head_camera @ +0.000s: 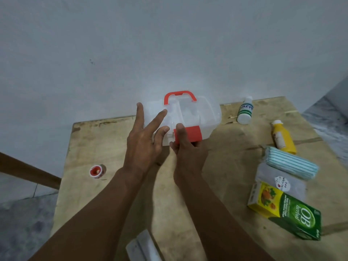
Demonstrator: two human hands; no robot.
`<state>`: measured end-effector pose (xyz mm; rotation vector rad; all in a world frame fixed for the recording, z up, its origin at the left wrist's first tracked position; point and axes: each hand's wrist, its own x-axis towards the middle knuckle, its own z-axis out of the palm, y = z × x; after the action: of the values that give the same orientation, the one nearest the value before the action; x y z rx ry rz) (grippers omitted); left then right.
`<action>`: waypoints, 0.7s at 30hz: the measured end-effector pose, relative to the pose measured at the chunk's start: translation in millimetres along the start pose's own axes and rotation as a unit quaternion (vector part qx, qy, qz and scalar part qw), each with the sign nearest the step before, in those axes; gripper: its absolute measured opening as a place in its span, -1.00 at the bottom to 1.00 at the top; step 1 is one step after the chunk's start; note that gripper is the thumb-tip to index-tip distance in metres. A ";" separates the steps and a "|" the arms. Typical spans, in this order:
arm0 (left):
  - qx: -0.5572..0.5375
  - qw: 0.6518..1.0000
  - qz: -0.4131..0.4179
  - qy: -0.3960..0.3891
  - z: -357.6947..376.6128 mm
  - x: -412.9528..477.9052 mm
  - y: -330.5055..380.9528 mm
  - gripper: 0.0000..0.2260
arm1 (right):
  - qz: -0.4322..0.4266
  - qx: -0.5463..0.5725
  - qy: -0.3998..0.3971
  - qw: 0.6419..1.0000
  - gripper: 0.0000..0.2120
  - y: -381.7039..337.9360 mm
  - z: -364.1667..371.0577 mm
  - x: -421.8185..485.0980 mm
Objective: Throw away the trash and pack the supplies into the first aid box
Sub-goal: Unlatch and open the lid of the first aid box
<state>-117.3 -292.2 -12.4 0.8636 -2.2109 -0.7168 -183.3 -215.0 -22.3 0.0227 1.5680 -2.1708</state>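
First aid box [199, 113] sat shut, far-middle of tabletop [216, 176]. Our right hand [188, 153] pinched its red latch [192, 133], thumb on top. Left hand [143, 144] hovered over lid, fingers spread wide, holding nothing. Risk: w/ no firm brace, a stiff latch could've let the box skid toward the wall [169, 44].

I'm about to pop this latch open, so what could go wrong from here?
The right hand grips the red latch while the left hand lies open, not gripping, so the first aid box may slide or tip. The white bottle standing just right of it could get knocked. The tape roll near the left edge of the table might roll off.
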 end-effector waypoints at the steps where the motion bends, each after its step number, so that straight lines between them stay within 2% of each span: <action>1: -0.003 1.000 -0.002 0.000 0.2 -0.6 0.0 -0.64 | 0.005 -0.001 -0.007 1.000 -0.41 -0.2 -1.0 0.4; 3: -0.009 1.000 -0.002 -0.002 -1.3 -0.7 1.8 -0.64 | 0.012 -0.029 -0.014 0.999 -0.42 -2.9 -5.7 -2.5; 5: -0.006 1.000 0.002 -0.003 -4.0 -2.4 3.6 -0.64 | -0.008 -0.110 -0.019 0.994 -0.54 -9.7 -14.2 -9.9; 10: 0.001 1.000 0.003 -0.016 -7.5 -5.0 7.3 -0.63 | -0.141 -0.259 -0.095 0.951 -0.76 -35.6 -31.5 -12.3; 12: 0.003 1.000 -0.004 -0.023 -8.9 -4.6 8.2 -0.64 | -0.201 -0.354 -0.104 0.907 -0.81 -45.8 -34.1 -2.2; 14: 0.007 1.000 -0.005 -0.023 -10.3 -5.4 9.1 -0.64 | -0.274 -0.451 -0.095 0.844 -0.85 -53.1 -38.7 10.1; 16: 0.007 1.000 0.000 -0.025 -11.1 -6.1 9.6 -0.64 | -0.330 -0.515 -0.073 0.788 -0.81 -59.2 -43.4 24.5; 19: 0.003 1.000 -0.001 -0.026 -11.4 -7.2 8.9 -0.64 | -0.364 -0.564 -0.044 0.740 -0.58 -69.2 -47.7 44.0; 21: -0.004 1.000 -0.009 -0.025 -12.2 -6.9 9.3 -0.65 | -0.392 -0.576 -0.055 0.715 -0.56 -72.7 -50.6 52.8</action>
<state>-108.0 -284.3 -0.9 0.8715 -2.2459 -0.7622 -270.1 -170.1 10.6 -1.3295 2.8818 -1.1021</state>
